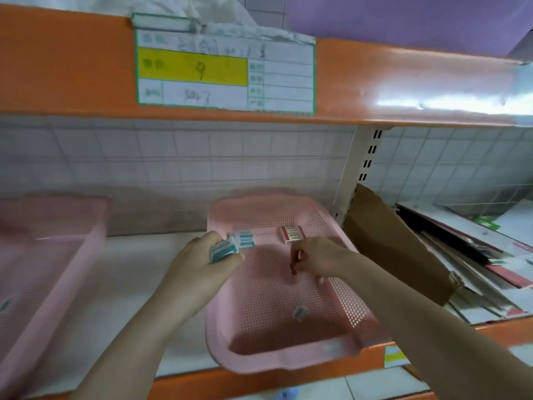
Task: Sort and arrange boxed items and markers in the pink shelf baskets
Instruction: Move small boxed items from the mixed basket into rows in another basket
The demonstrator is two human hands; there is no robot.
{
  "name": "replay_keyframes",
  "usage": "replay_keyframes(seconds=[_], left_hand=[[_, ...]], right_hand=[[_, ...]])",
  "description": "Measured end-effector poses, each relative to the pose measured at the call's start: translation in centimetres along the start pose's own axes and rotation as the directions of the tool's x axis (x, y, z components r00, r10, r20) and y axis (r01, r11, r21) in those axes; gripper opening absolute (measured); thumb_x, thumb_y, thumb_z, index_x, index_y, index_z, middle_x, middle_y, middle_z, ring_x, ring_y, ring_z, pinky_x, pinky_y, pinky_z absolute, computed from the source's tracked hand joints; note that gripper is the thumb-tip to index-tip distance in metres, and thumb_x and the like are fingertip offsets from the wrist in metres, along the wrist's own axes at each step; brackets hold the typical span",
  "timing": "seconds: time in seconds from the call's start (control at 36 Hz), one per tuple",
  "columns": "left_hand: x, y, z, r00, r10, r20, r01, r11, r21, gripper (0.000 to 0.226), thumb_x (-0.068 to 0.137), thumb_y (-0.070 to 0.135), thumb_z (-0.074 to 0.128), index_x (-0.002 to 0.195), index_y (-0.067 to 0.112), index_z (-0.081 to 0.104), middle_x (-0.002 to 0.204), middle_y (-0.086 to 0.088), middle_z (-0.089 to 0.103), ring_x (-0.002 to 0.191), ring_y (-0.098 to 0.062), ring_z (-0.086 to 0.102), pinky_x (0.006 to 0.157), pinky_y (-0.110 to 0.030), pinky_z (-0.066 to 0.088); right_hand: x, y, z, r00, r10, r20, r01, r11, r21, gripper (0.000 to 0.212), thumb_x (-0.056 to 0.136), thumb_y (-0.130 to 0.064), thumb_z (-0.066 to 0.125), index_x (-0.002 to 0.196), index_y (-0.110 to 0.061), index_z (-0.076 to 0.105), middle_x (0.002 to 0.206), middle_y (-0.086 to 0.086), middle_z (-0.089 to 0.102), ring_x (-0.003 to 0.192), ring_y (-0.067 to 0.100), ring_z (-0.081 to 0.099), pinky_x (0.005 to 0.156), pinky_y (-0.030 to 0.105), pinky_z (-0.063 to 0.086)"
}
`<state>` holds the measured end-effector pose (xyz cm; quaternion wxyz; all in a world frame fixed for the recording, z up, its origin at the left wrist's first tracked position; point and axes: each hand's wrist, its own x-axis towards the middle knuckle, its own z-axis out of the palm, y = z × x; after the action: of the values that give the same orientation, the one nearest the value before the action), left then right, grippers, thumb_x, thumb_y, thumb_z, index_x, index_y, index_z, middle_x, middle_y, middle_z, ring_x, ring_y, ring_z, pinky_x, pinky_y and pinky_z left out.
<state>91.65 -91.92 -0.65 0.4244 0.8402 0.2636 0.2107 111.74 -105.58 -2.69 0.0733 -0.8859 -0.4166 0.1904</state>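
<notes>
A pink mesh basket (285,359) stands on the shelf in front of me. My left hand (202,264) grips a small teal-and-white box (223,249) over the basket's left rim. More teal-and-white boxes (245,239) lie at the basket's far left, and a red-and-white box (291,234) lies at its far middle. My right hand (320,259) hovers inside the basket and pinches a thin red marker (294,267). A small grey item (300,311) lies on the basket floor nearer to me.
A second pink basket (54,255) sits at the left on the white shelf board (135,284). A brown cardboard sheet (395,243) leans at the right beside stacked papers (476,255). An orange upper shelf beam (375,82) with a paper label (225,67) hangs overhead.
</notes>
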Motion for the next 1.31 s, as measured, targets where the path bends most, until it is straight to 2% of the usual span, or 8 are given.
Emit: replay_keyframes(seconds=[0.22,0.33,0.42,0.67,0.89,1.06,1.22,1.31], left_hand=[[0.0,-0.6,0.2,0.998,-0.060,-0.034,0.061,0.998,0.012,0.048,0.055,0.057,0.054,0.083,0.018,0.058,0.086,-0.008,0.061,0.076,-0.027,0.060,0.070,-0.047,0.051],[0.5,-1.1,0.9,0.998,-0.053,-0.037,0.054,0.998,0.012,0.028,0.073,0.042,0.066,0.074,0.018,0.053,0.077,-0.007,0.054,0.065,-0.021,0.052,0.063,-0.038,0.044],[0.7,-1.3,1.2,0.997,-0.061,-0.052,0.060,0.998,-0.008,0.031,0.066,0.047,0.061,0.072,0.018,0.052,0.073,-0.005,0.051,0.062,-0.020,0.050,0.062,-0.034,0.041],[1.7,-1.5,1.7,0.996,-0.088,-0.031,0.087,0.996,-0.023,0.033,0.064,0.046,0.058,0.073,0.015,0.051,0.071,-0.003,0.048,0.060,-0.018,0.046,0.061,-0.036,0.040],[1.8,-1.1,1.7,0.995,-0.089,-0.040,0.089,0.996,0.006,0.030,0.069,0.044,0.061,0.073,0.015,0.051,0.073,-0.003,0.050,0.060,-0.019,0.049,0.063,-0.045,0.048],[2.0,-1.1,1.8,0.997,-0.067,-0.029,0.068,0.997,0.024,0.024,0.079,0.037,0.065,0.072,0.020,0.051,0.073,-0.004,0.050,0.060,-0.018,0.049,0.059,-0.038,0.044],[2.4,-0.5,1.8,0.998,-0.053,-0.036,0.054,0.998,0.031,0.021,0.079,0.035,0.066,0.070,0.021,0.052,0.073,-0.004,0.051,0.059,-0.016,0.050,0.062,-0.045,0.050],[2.4,-0.1,2.1,0.999,-0.033,-0.040,0.034,0.999,0.025,0.021,0.081,0.030,0.066,0.069,0.021,0.051,0.073,-0.005,0.052,0.060,-0.017,0.050,0.063,-0.048,0.051]], right_hand=[[2.2,0.8,0.4,0.997,-0.038,-0.071,0.019,0.968,-0.248,0.030,0.090,-0.021,0.065,0.118,-0.013,0.059,0.121,0.010,0.061,0.104,0.025,0.062,0.082,0.031,0.047],[3.1,1.3,1.0,0.994,-0.043,-0.102,0.015,0.966,-0.257,0.025,0.093,-0.022,0.059,0.116,-0.014,0.062,0.116,0.010,0.065,0.100,0.027,0.064,0.085,0.036,0.052],[3.7,1.4,0.9,0.993,-0.042,-0.112,0.007,0.956,-0.295,0.032,0.093,-0.031,0.059,0.119,-0.013,0.063,0.114,0.010,0.065,0.100,0.029,0.064,0.084,0.036,0.051],[5.5,1.5,0.3,0.989,0.016,-0.149,-0.069,0.933,-0.354,0.023,0.098,-0.015,0.044,0.115,-0.012,0.059,0.111,0.008,0.064,0.095,0.026,0.063,0.078,0.034,0.048],[5.7,1.5,-0.1,0.990,0.045,-0.137,-0.080,0.960,-0.269,0.021,0.098,-0.020,0.045,0.113,-0.015,0.059,0.109,0.007,0.065,0.088,0.023,0.059,0.077,0.032,0.046],[5.3,1.5,-0.5,0.988,0.024,-0.152,-0.058,0.973,-0.224,0.038,0.098,-0.021,0.050,0.134,-0.013,0.039,0.119,0.010,0.060,0.099,0.024,0.058,0.081,0.034,0.046],[3.2,1.1,-1.5,0.994,-0.026,0.110,0.023,0.999,0.022,0.018,0.097,-0.021,0.054,0.113,-0.015,0.050,0.097,0.004,0.066,0.054,0.000,0.061,0.049,0.011,0.044],[2.4,1.0,-1.7,0.982,-0.037,0.186,0.015,0.993,0.119,0.026,0.095,-0.022,0.057,0.119,-0.015,0.053,0.100,0.004,0.072,0.075,0.007,0.070,0.065,0.014,0.052]])
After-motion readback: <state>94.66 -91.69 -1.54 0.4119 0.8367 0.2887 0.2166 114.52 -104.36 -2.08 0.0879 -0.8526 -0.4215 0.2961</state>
